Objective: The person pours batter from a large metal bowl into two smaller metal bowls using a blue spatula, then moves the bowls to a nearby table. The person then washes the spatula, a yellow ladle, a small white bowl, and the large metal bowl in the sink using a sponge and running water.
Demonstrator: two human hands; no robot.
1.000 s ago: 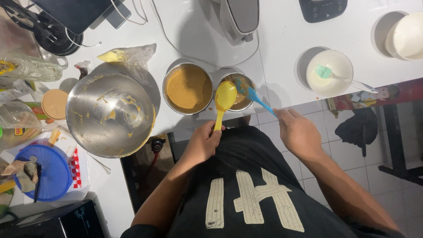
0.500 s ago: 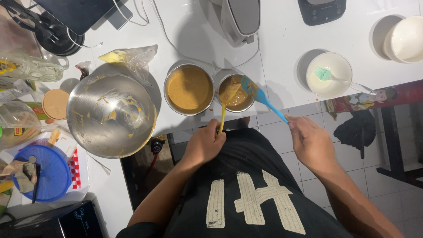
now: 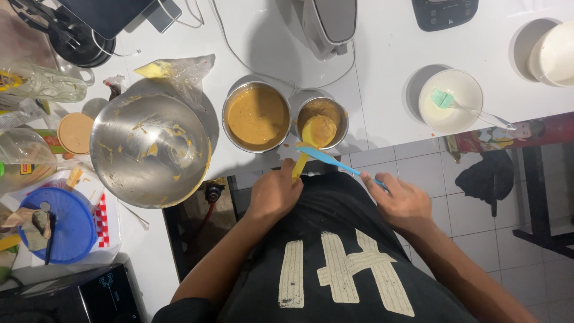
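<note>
A white table [image 3: 382, 72] carries everything, and the person stands at its near edge in a black shirt. The largest thing on it is a big steel mixing bowl [image 3: 150, 149], smeared with orange batter, well off to the left of the left hand [image 3: 275, 194]. Just beyond that hand, up and a little to its left, sits a round tin [image 3: 257, 116] filled with the same orange batter, and touching it on the right is a smaller tin [image 3: 323, 122]. The left hand is clamped around the handle of a yellow spatula [image 3: 314, 136], whose blade, loaded with batter, reaches up from the hand and hangs over the smaller tin. The right hand [image 3: 402, 200] is closed around the end of a blue spatula [image 3: 327, 157]; its thin handle runs up and to the left from that hand, and its blade lies across the yellow spatula's neck, just at the near rim of the smaller tin, between the two hands. Farther out, beyond the right hand and well apart from it, a white bowl [image 3: 449, 100] holds a pale brush. Far to the left of both hands, near the table's corner, lies a blue lid [image 3: 57, 224], and above it a small tan lid [image 3: 76, 133].
</note>
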